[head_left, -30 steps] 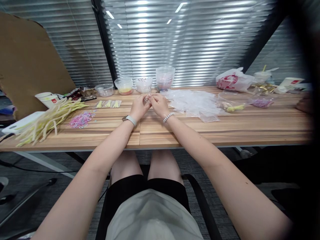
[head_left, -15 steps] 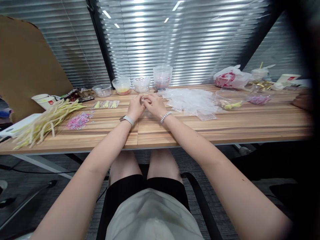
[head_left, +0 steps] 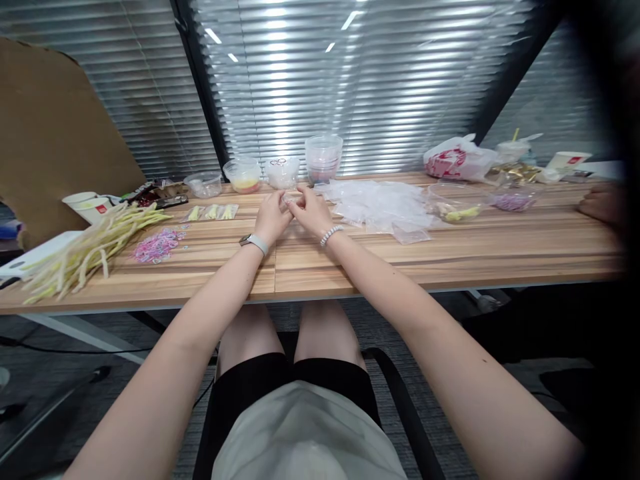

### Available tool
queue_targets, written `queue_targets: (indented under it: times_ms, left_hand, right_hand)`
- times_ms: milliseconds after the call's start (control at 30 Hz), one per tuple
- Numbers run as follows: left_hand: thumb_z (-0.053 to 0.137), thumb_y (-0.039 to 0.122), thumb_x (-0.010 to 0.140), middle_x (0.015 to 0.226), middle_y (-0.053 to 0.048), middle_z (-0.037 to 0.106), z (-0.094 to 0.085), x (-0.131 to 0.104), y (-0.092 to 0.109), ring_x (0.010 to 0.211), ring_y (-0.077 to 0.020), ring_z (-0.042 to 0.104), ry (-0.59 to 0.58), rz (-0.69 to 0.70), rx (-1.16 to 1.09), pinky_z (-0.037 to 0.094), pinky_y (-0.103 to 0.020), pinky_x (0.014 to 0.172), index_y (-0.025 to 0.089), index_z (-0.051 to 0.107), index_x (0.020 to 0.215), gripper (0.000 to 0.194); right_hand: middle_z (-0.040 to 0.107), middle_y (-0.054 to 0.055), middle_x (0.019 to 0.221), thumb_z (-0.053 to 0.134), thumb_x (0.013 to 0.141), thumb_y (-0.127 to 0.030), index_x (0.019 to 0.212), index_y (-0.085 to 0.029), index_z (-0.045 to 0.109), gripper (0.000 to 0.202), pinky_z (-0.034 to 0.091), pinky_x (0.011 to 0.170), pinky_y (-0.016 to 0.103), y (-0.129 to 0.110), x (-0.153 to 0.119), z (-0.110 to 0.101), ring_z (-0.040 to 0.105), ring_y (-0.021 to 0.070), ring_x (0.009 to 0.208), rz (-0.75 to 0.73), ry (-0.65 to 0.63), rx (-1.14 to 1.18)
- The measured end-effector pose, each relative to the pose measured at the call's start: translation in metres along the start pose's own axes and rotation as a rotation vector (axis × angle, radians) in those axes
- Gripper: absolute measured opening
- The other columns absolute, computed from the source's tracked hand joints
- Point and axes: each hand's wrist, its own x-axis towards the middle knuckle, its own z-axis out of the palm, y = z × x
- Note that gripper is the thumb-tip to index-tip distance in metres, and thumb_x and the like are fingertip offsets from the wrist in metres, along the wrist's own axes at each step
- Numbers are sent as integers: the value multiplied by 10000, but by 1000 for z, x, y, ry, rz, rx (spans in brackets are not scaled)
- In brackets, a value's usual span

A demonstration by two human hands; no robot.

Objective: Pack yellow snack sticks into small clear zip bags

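My left hand (head_left: 271,215) and my right hand (head_left: 311,212) meet over the middle of the table, fingers bent and pinched together. Between their fingertips is a bit of clear plastic (head_left: 289,198), which looks like a small bag; the fingers hide most of it. Just right of my right hand spreads a pile of clear plastic bags (head_left: 383,203). To the left of my left hand lie small filled bags (head_left: 212,212) in a row, with pale yellow pieces inside. Farther left is a heap of pink and purple small links or rings (head_left: 157,245).
Yellow and cream fuzzy stems (head_left: 93,250) lie at the left, near paper cups (head_left: 90,205). Clear tubs (head_left: 243,175) and stacked cups (head_left: 323,160) line the back. To the right are a clear container (head_left: 457,203), a carrier bag (head_left: 455,160) and another person's hand (head_left: 603,203).
My fingers have shifted slightly around the clear plastic, and the right index finger is lifted a little more. The view has moved slightly. Everything else on the table stays put.
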Motion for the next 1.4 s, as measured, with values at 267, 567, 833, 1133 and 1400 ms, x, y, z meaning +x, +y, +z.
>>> queue_targets:
  times_ms: [267, 567, 833, 1133, 1400]
  left_hand:
    - [693, 305, 874, 1286, -157, 670, -1, 0, 2, 1221, -316, 617, -36, 3, 15, 482, -466, 1110, 150, 619, 1321, 478]
    - [815, 439, 801, 1415, -208, 609, 2, -1, -5, 1307, -366, 586, -152, -50, 40, 455, -505, 1161, 152, 499, 1490, 810]
    - [850, 414, 759, 1417, -197, 609, -2, -2, 1, 1308, -349, 593, -196, -63, 27, 473, -487, 1141, 169, 440, 1523, 901]
    - [798, 344, 794, 1403, -190, 624, -2, -4, 2, 1289, -336, 613, -193, -56, 22, 479, -490, 1134, 175, 446, 1514, 820]
    - [804, 390, 787, 1465, -183, 590, -5, -5, 0, 1370, -359, 564, -239, -15, 15, 444, -515, 1190, 179, 487, 1506, 814]
  right_hand:
    - [750, 88, 1027, 620, 995, -310, 1426, -124, 622, 470, 546, 986, 392, -3, 0, 2, 716, 250, 981, -34, -31, 41]
    - [736, 123, 1139, 557, 1013, -238, 1501, -141, 565, 498, 522, 1052, 420, 12, 11, 2, 700, 255, 1097, 30, -17, -28]
    - [729, 117, 1104, 526, 961, -179, 1440, -148, 610, 488, 523, 1044, 439, 14, 15, -2, 687, 257, 1073, 80, 50, 45]
    - [723, 83, 948, 556, 991, -265, 1449, -133, 582, 477, 518, 1026, 419, 17, 15, 0, 688, 243, 990, 99, 49, 78]
    - [711, 91, 952, 502, 991, -244, 1467, -116, 571, 497, 491, 1065, 403, 31, 19, 4, 664, 232, 969, 34, 59, 113]
